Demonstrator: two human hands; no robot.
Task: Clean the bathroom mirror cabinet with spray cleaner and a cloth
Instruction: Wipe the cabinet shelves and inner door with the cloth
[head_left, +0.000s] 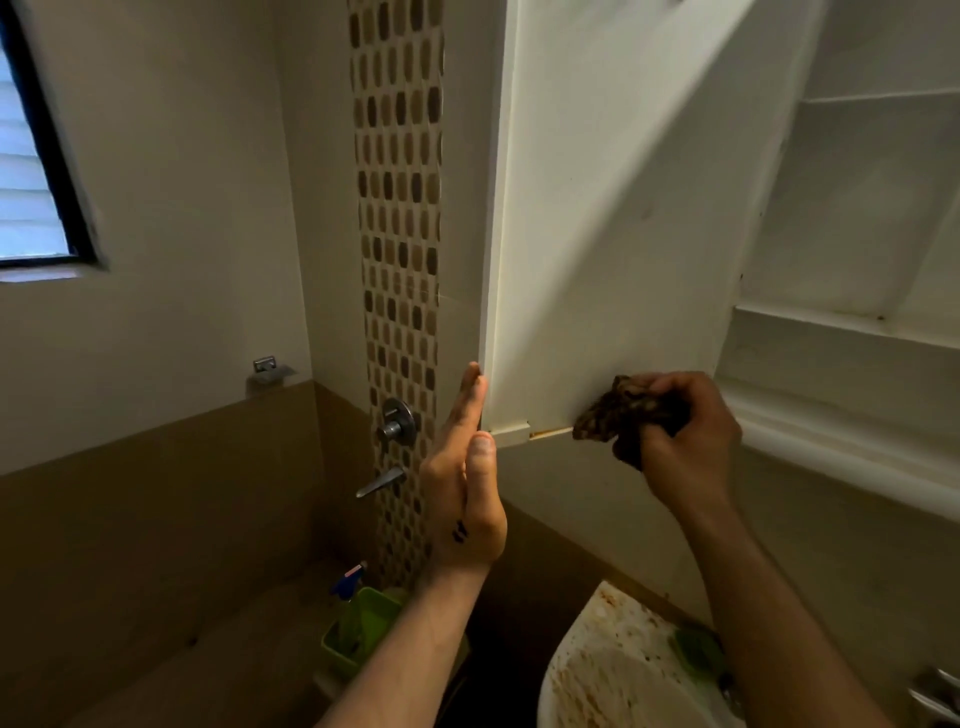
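Observation:
The white cabinet door (613, 249) stands swung open, its inner face toward me. My left hand (465, 478) lies flat with straight fingers against the door's outer edge near its bottom corner. My right hand (680, 436) grips a bunched dark brown patterned cloth (618, 410) and presses it on the door's bottom edge, where a chipped brownish strip shows. The spray bottle (350, 603), with a blue trigger head, stands in a green bin (363, 631) far below my left arm.
Bare white cabinet shelves (852, 322) are open at right. A stained white sink (613, 670) with a green item sits below my right arm. Tap fittings (397, 421) are mounted on the mosaic tile strip. A window (36, 171) is at left.

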